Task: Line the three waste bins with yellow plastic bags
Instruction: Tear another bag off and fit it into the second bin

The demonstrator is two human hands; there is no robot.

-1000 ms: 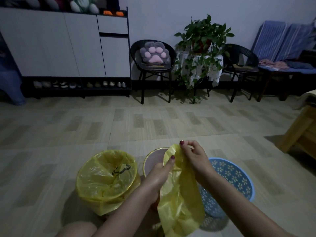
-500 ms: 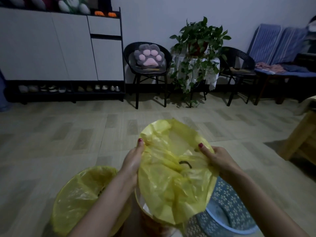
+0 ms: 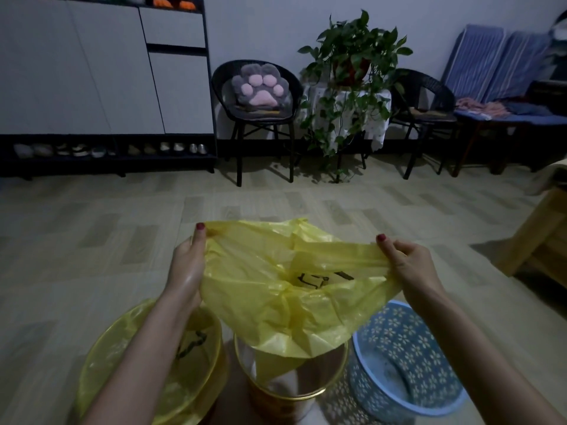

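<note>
While the yellow bag [image 3: 285, 289] hangs stretched in the lower middle of the frame, the left hand [image 3: 187, 265] pinches its rim at one side and the right hand [image 3: 411, 265] pinches the opposite side, fingers curled round the plastic. Pulling the rim apart this way seems meant to spread the mouth wide enough to pass over a bin's edge. The bag's bottom droops into the middle bin [image 3: 291, 381], at the bottom centre, which has a gold-coloured rim and looks not yet lined; holding the bag directly above it suggests this bin is the one in hand. To the lower left, the left bin [image 3: 122, 363] already wears a yellow liner folded over its rim. At the lower right, the blue bin [image 3: 408, 363], a flower-patterned basket, stands bare beside the middle one. By my judgement about a third of the task is done, and the next step is lowering the mouth and folding it over the rim.
</note>
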